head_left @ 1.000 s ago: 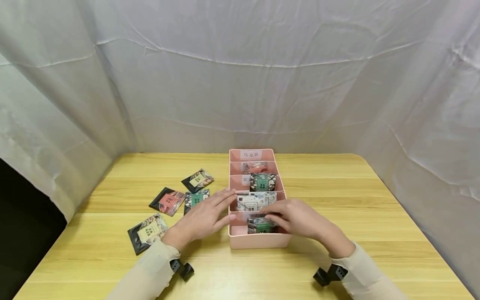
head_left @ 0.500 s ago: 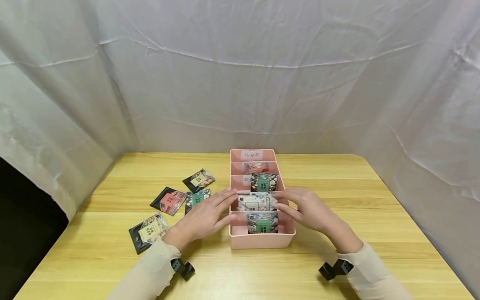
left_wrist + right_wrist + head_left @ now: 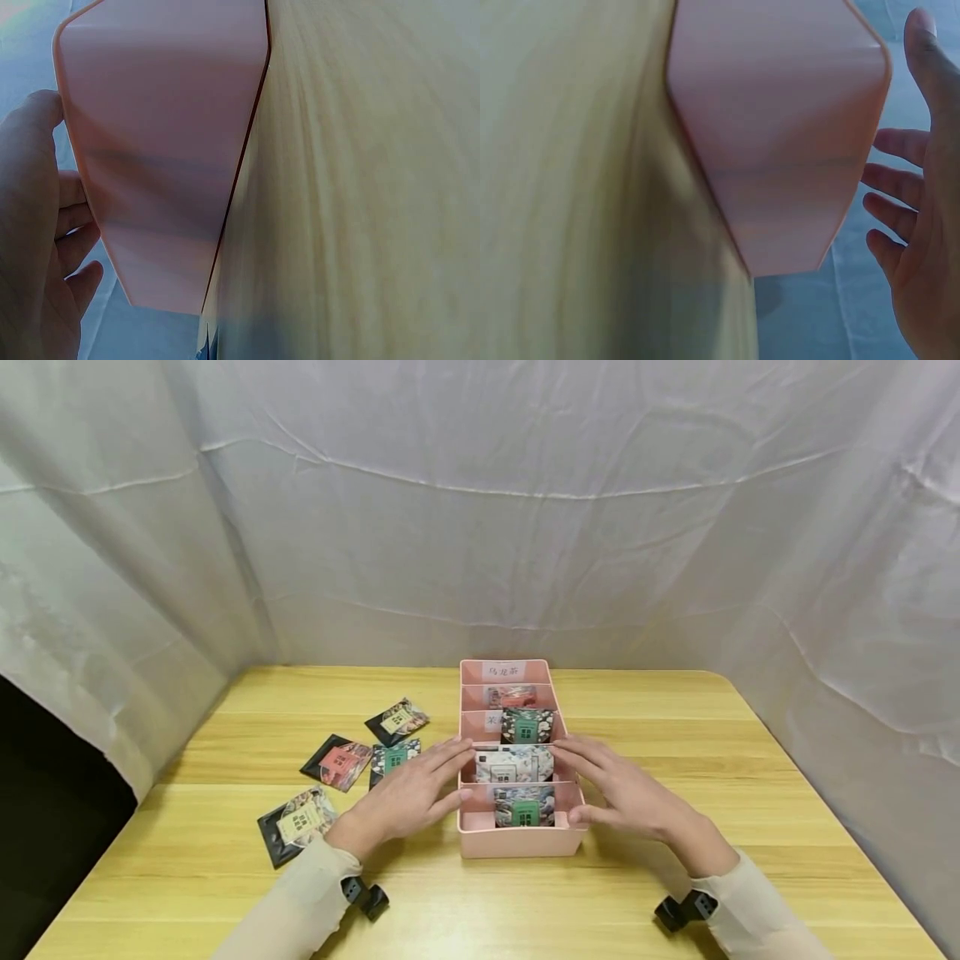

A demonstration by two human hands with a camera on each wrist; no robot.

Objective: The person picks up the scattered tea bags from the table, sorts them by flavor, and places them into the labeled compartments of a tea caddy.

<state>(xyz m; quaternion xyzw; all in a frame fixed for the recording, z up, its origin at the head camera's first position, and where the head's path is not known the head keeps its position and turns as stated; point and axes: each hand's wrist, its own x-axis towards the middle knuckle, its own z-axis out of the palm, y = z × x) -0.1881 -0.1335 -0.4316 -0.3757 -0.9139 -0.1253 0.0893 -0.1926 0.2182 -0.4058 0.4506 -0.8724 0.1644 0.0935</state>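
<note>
A long pink divided box [image 3: 519, 843] stands on the table between both hands. My left hand [image 3: 408, 789] rests its fairly straight fingertips on the left rim. At the right rim is my right hand [image 3: 630, 787], fingers extended and thumb near the front corner, holding nothing. Tea sachets stand in the compartments: a blue-grey one with a green label [image 3: 524, 807] in front, white floral ones [image 3: 513, 765] behind, then a dark floral sachet [image 3: 527, 726] and a red-labelled sachet [image 3: 514, 696]. The rearmost compartment shows a paper label [image 3: 503, 672]. In both wrist views the fingers lie along the rim.
Left of the box lie loose sachets: a yellow-labelled one [image 3: 298, 827], a red-labelled one [image 3: 337, 762], another yellow-labelled one [image 3: 397, 722], and a dark floral one [image 3: 393, 760] partly behind my left hand. A pale curtain [image 3: 480, 527] hangs behind the wooden table [image 3: 675, 718].
My right hand has left the front compartment's sachet and moved right to the box's right rim, its fingers straightening. That sachet now shows fully upright. My left hand has stayed put.
</note>
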